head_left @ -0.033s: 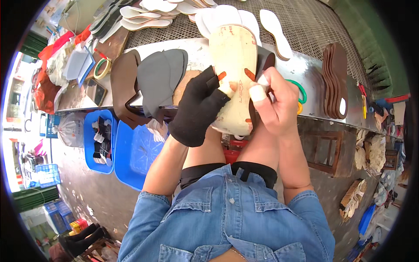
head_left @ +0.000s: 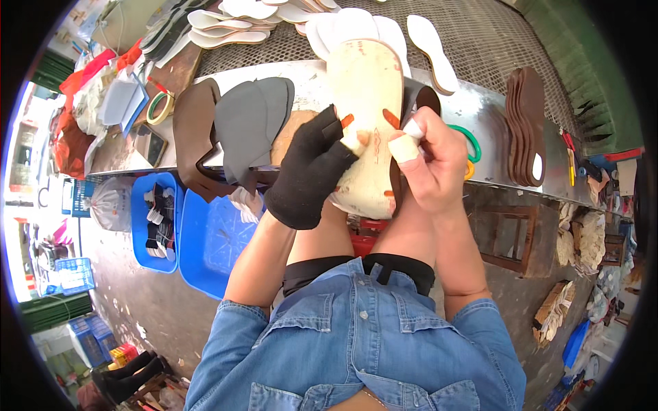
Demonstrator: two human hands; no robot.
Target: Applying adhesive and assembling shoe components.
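Upright between my hands is a cream sole-shaped piece (head_left: 363, 82) with short orange-brown tabs at its edges. My left hand (head_left: 308, 168), in a black fingerless glove, grips its left side, with the taped thumb on the face. Bare but for tape on thumb and forefinger, my right hand (head_left: 435, 157) is closed in a pinch at the right edge, beside a tab. Whatever those fingertips hold is hidden. Dark brown material shows along that edge. Behind the piece, white insoles (head_left: 356, 26) fan out on the bench.
Left on the bench (head_left: 480, 123) lie grey cut pieces (head_left: 250, 116), brown cut pieces (head_left: 192, 123), a phone (head_left: 149, 146) and a tape roll (head_left: 160, 108). Brown soles (head_left: 524, 127) stack at right, near a green ring (head_left: 473, 140). Blue tubs (head_left: 212, 240) stand below, left of my knees.
The cream piece has tilted slightly, its near end now a little lower. My right fingertips have shifted slightly left; the left hand keeps its grip.
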